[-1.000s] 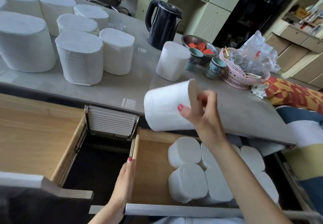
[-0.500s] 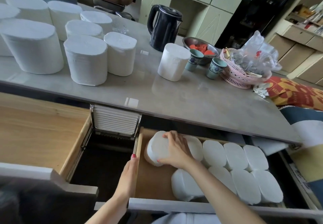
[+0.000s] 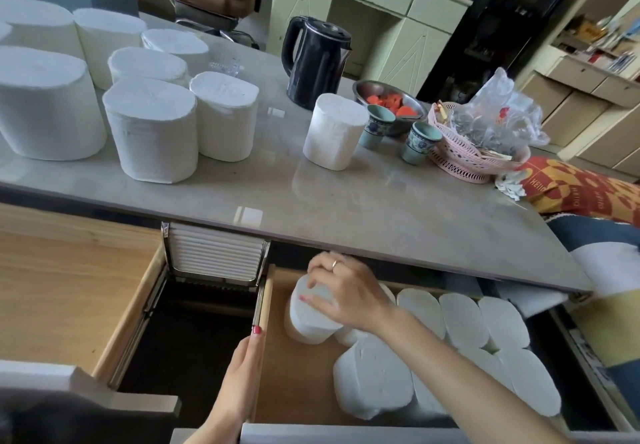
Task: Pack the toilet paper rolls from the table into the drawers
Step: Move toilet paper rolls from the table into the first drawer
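Observation:
My right hand [image 3: 343, 293] rests on top of a white toilet paper roll [image 3: 304, 322] standing upright at the back left of the open right drawer [image 3: 287, 384], fingers curled over its top. Several more rolls [image 3: 460, 319] fill the drawer's right side, and one [image 3: 372, 378] stands near the front. My left hand [image 3: 242, 371] grips the drawer's left wall. On the grey table [image 3: 346, 208] several rolls [image 3: 152, 128] stand at the left, and a single roll [image 3: 334, 130] stands by the kettle.
A black kettle [image 3: 317, 61], a metal bowl of red pieces [image 3: 388, 101], two small cups [image 3: 419, 142] and a pink basket [image 3: 464, 159] sit at the table's back right. An open wooden drawer [image 3: 69, 288] lies to the left, with a dark gap between the drawers.
My right hand carried a roll from above the table edge down into the right drawer and set it upright at the back left. My left hand stayed on the drawer wall.

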